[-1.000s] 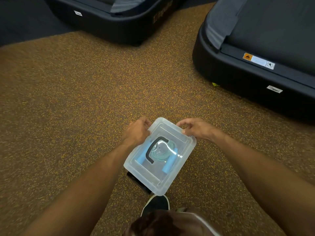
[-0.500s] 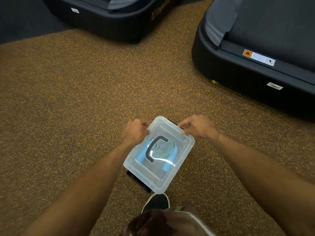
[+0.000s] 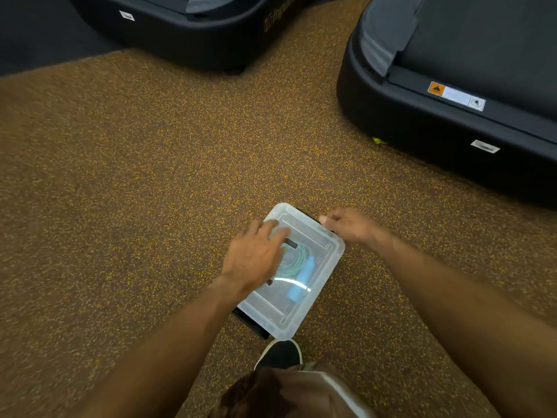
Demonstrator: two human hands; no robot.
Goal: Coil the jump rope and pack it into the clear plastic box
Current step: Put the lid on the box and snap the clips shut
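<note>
Two black treadmills [image 3: 452, 86] border the speckled floor [image 3: 120, 191]. On it sits the lidded clear plastic box [image 3: 316, 285], the coiled jump rope [image 3: 297, 260] inside. The left hand [image 3: 251, 260] lies flat, grip released, on the lid; the right hand [image 3: 351, 226] pinches the box's far edge.

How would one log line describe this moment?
rope: coiled in box | lid: on | left hand: flat on lid | right hand: at box edge
</note>
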